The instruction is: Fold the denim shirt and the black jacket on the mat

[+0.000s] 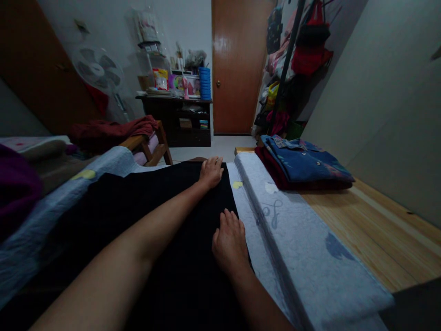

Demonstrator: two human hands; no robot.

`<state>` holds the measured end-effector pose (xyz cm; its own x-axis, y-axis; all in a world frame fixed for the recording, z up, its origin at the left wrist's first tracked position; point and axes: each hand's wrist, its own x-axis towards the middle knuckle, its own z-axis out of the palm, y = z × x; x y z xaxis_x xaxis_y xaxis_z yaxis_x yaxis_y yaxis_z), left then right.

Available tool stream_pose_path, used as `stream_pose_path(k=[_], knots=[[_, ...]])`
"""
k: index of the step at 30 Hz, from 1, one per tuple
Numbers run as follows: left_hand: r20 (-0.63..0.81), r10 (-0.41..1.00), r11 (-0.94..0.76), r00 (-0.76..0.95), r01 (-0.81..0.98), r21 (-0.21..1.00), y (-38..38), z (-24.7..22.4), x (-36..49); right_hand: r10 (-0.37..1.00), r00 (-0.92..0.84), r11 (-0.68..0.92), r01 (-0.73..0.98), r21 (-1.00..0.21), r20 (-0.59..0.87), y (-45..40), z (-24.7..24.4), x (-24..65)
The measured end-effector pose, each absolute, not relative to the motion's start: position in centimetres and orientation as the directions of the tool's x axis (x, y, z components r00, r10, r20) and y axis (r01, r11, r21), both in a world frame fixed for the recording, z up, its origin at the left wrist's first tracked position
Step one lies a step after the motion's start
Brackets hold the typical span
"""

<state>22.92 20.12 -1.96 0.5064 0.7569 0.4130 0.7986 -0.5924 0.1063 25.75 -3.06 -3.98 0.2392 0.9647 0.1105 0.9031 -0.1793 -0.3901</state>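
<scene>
A large black cloth (179,197) lies spread over a pale patterned bed cover (289,230); its exact kind of garment cannot be told. My left hand (211,172) rests flat on the cloth near its far right corner, fingers stretched out. Closer to me, my right hand (230,239) lies on the cloth by its right edge, the fingers extended and pressing on the fabric. Neither hand grips anything. My left forearm crosses over the middle of the cloth and hides part of it.
Folded clothes, a blue patterned shirt (303,158) on top, sit on the wooden boards (379,225) at right. Purple fabric (17,188) lies at left. Beyond are a dark cabinet (158,110), a standing fan (98,70), a wooden door (241,64) and hanging bags (312,34).
</scene>
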Motion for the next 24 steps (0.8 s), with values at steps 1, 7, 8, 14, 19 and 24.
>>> stream_pose_path(k=[1,7,8,14,19,24], knots=[[0.381,0.728,-0.638,0.57,0.767,0.071,19.4,-2.0,22.5,0.965,0.238,-0.177,0.904,-0.388,0.114,-3.1,-4.0,25.8],[-0.002,0.636,-0.77,0.772,0.635,0.058,16.7,-4.5,20.3,0.967,0.225,-0.167,0.916,-0.366,0.123,-3.1,-4.3,25.8],[0.001,0.633,-0.772,0.774,0.632,0.061,16.7,-4.9,20.3,0.967,0.221,-0.164,0.918,-0.362,0.123,-3.1,-4.4,25.8],[0.048,0.623,-0.782,0.781,0.622,0.043,18.1,-5.2,21.3,0.968,0.217,-0.161,0.923,-0.351,0.125,-3.2,-4.2,25.7],[0.122,0.654,-0.755,0.747,0.655,0.033,15.7,-3.9,20.6,0.97,0.204,-0.152,0.932,-0.329,0.129,-3.3,-4.1,25.7],[0.057,0.674,-0.738,0.737,0.667,0.106,8.9,-3.3,15.9,0.972,0.202,-0.157,0.939,-0.306,0.121,-3.3,-4.3,25.8]])
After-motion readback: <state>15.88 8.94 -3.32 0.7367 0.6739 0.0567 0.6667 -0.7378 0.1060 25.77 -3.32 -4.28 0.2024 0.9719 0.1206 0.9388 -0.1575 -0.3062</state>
